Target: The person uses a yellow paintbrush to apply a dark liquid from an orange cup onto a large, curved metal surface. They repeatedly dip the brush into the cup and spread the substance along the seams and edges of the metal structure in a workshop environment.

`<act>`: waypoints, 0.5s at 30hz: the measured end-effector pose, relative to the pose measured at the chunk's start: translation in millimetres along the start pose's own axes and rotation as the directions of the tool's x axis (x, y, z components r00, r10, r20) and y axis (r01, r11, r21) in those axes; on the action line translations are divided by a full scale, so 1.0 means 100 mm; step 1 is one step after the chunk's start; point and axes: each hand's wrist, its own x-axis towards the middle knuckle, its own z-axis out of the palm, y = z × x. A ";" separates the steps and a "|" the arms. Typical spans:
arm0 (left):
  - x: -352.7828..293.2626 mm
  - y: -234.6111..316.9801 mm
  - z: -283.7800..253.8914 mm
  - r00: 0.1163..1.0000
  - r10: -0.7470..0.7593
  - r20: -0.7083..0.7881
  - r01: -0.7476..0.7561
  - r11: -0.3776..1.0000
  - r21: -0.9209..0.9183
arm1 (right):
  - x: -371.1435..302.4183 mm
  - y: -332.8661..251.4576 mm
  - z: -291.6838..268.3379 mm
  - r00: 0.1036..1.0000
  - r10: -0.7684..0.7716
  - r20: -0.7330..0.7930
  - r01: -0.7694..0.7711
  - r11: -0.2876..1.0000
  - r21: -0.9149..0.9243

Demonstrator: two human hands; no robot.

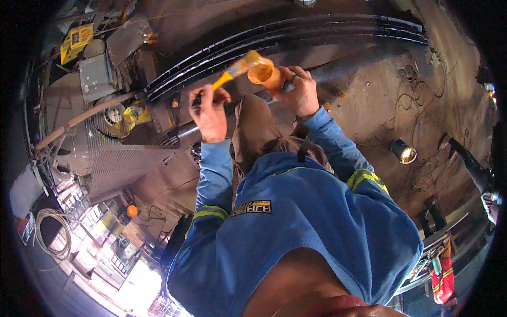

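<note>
A single fisheye camera, worn on the left of the person's head, looks steeply down over the chest. The blue work shirt (311,216) sits nearest the lens and fills the lower middle, with the bare neck (298,274) at the bottom edge. Farther off, above the centre, come the left hand (209,116) and right hand (299,94); the brown floor (369,113) lies deeper beyond them. The lens takes in surroundings on every side, bowing the long black bars (317,24) near the top, and darkness closes off the corners.
</note>
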 end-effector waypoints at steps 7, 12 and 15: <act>0.90 0.42 -0.30 0.998 0.063 -0.017 -0.063 0.872 -0.486 | 0.14 0.52 -0.12 0.923 0.192 -0.333 -0.187 0.981 0.047; 1.90 0.41 -0.45 0.977 0.115 0.181 -0.030 0.910 -0.414 | 0.33 1.00 -0.10 0.833 0.165 -0.529 -0.267 0.956 -0.121; 2.63 0.10 -0.62 0.980 -0.027 0.195 0.092 0.938 -0.335 | 0.55 0.91 0.04 0.748 0.234 -0.621 -0.435 0.880 -0.192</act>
